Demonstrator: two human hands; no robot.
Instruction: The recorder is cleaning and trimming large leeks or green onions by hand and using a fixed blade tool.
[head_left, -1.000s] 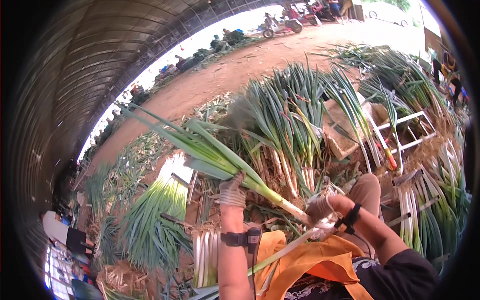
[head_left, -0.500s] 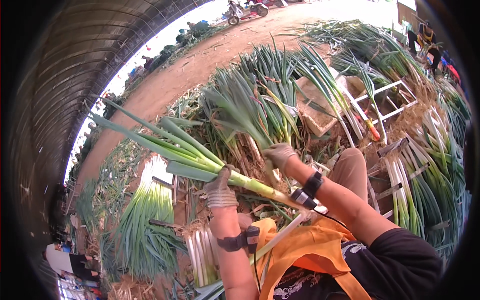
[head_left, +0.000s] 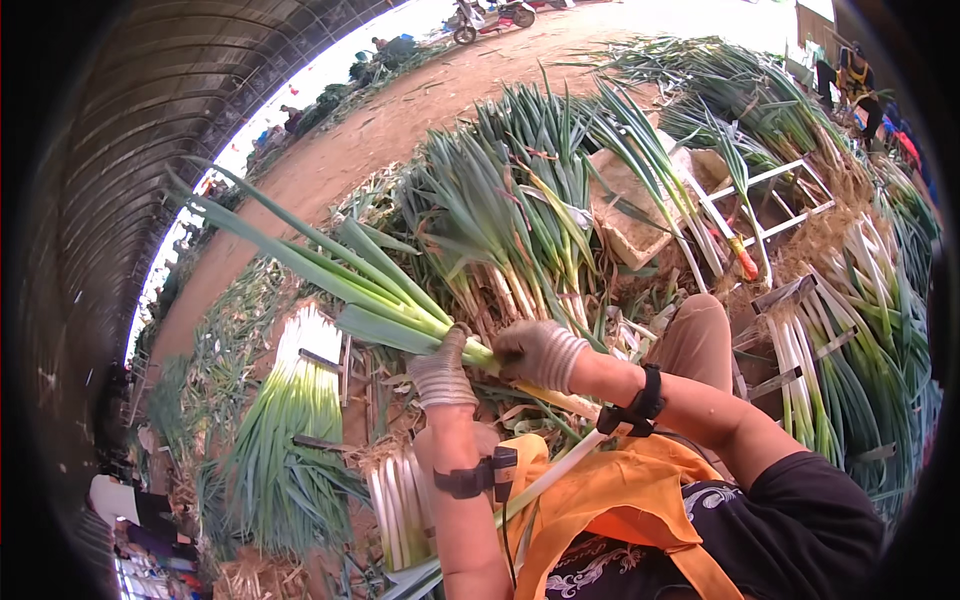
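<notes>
A thick green onion [head_left: 400, 300] lies slantwise in front of me, its leaves fanning to the upper left and its pale stem running down to the right. My left hand [head_left: 440, 372], in a grey-white knit glove, is wrapped round it where the leaves meet the stem. Close beside it, my gloved right hand [head_left: 540, 354] has its fingers curled on the stem; the fingertips are partly hidden. Another pale green onion stem [head_left: 565, 462] crosses my orange apron [head_left: 640, 480], apart from both hands.
Upright bunches of green onions [head_left: 500, 200] stand just ahead. Trimmed bundles rest in metal frames, one at left [head_left: 300, 400] and another at right [head_left: 805, 370]. A foam box [head_left: 630, 220] sits beside a white rack [head_left: 790, 190]. A person [head_left: 855, 85] sits at far right.
My right hand has moved left and down from near the upright bunches onto the stem beside my left hand. The left hand keeps its grip, nearly still.
</notes>
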